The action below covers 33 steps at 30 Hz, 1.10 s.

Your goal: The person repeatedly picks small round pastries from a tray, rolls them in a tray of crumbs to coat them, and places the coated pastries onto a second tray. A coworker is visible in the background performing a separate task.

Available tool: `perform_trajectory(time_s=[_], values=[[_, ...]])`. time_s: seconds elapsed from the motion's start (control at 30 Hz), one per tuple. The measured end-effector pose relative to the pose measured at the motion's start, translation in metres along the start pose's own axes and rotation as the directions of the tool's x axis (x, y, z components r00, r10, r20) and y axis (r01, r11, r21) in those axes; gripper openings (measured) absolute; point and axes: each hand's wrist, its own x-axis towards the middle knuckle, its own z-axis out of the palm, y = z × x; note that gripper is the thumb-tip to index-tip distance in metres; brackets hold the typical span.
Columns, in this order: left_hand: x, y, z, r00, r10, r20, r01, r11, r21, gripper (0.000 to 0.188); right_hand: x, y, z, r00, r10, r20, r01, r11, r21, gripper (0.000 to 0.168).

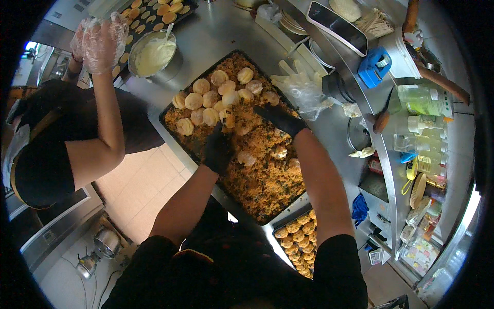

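A dark baking tray (259, 219) filled with orange-brown crumbs flecked with dark green bits, probably meat floss with seaweed (266, 174), lies before me. Several small round cream-filled cakes (210, 98) are grouped in its far left part, and a few others sit half buried in the crumbs. My left hand (218, 150), in a black glove, reaches over the tray with its fingertips at a partly coated cake (227, 117); whether it grips the cake is hidden. My right hand (281, 119), also black-gloved, rests on the crumbs at the right side, fingers spread.
A second tray (299, 243) of coated balls is by my right forearm. A co-worker's plastic-gloved hands (101, 42) are raised at left, near a metal bowl (154, 54) of cream and a tray of small cakes (154, 15). Plastic gloves (301, 89) and a shelf (376, 127) flank the right.
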Motion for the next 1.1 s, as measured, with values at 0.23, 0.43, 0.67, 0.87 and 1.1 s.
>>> perform_trajectory(time_s=[0.23,0.43,0.67,0.87,1.1], values=[[-0.003,0.009,0.007,1.000,-0.028,-0.005,0.028,0.999,-0.031,0.069,-0.007,-0.013,-0.006,0.977,-0.138,0.163,0.128,0.989,0.075,0.098],[-0.014,0.015,0.023,0.995,0.045,0.084,-0.038,0.995,-0.089,0.066,-0.009,-0.051,0.005,0.991,-0.069,0.112,0.064,0.997,0.046,0.094],[-0.002,0.006,0.008,0.982,0.018,0.191,0.004,0.993,-0.114,0.063,-0.003,-0.044,0.015,0.993,-0.112,0.044,0.114,0.992,-0.054,0.084],[-0.020,-0.016,-0.012,0.997,0.020,0.074,-0.039,0.963,0.265,0.066,-0.065,-0.054,0.008,0.968,-0.249,0.037,0.252,0.958,-0.138,0.066],[-0.027,-0.053,-0.018,0.979,0.017,0.204,-0.143,0.771,0.621,0.070,-0.146,0.022,0.037,0.906,-0.361,-0.221,0.307,0.920,-0.242,0.060]])
